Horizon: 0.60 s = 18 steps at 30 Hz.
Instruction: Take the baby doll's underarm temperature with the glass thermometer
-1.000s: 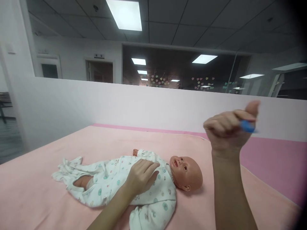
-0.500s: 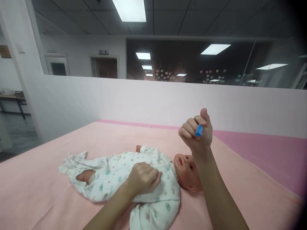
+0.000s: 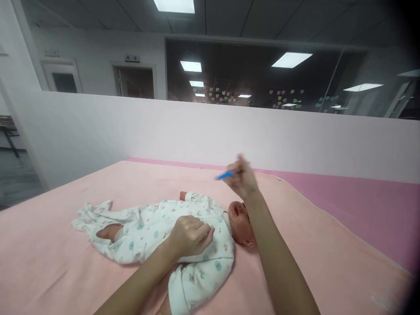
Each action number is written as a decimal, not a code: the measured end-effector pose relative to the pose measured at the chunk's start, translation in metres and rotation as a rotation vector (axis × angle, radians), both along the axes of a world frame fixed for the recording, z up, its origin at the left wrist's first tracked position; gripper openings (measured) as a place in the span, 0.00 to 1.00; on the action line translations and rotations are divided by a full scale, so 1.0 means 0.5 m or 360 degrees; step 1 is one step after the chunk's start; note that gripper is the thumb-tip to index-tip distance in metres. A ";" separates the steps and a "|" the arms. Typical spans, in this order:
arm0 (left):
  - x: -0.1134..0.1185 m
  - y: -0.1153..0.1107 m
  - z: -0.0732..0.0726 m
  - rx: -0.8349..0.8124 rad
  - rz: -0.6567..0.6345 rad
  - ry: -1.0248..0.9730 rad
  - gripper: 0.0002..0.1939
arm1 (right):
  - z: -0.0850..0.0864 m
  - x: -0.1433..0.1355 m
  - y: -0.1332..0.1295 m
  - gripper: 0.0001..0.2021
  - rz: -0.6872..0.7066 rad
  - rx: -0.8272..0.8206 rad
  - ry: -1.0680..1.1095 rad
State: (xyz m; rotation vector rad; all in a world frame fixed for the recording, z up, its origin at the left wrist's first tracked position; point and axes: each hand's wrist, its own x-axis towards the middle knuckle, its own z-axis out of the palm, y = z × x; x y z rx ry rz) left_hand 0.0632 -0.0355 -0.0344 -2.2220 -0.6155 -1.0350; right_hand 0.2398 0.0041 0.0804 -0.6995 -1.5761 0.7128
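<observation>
A baby doll (image 3: 241,225) in a white patterned outfit (image 3: 151,229) lies on its back on a pink sheet, its head to the right. Above the doll's chest my left hand (image 3: 191,235) is closed; its fingers are curled and what they hold, if anything, is hidden. My right hand (image 3: 242,178), somewhat blurred, is raised over the doll's head and grips a blue stick-like object (image 3: 225,175) that points left. My right forearm hides part of the doll's face.
The pink sheet (image 3: 42,245) covers the surface, with a darker pink strip (image 3: 364,201) at the back and right. Behind it stands a low white wall (image 3: 197,135) with glass above. A table (image 3: 9,131) is at the far left.
My right hand has moved left and slightly down, and turned so the blue object now points left. My left hand stays closed over the doll's chest. The whole view has shifted a little.
</observation>
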 end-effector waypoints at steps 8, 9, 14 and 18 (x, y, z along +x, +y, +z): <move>-0.004 0.000 -0.002 0.0037 0.0037 -0.0044 0.16 | 0.016 0.012 -0.013 0.27 0.0051 0.0127 0.0407; -0.004 0.000 -0.003 0.0038 0.0036 -0.0051 0.16 | 0.016 0.021 -0.014 0.30 0.0100 0.0115 0.0413; -0.005 0.001 -0.007 0.0035 0.0034 -0.0039 0.16 | -0.021 0.002 0.010 0.31 -0.0015 0.0013 -0.0039; -0.005 -0.002 -0.005 0.0043 0.0031 -0.0035 0.16 | -0.010 -0.011 0.000 0.24 -0.0063 0.0061 -0.0035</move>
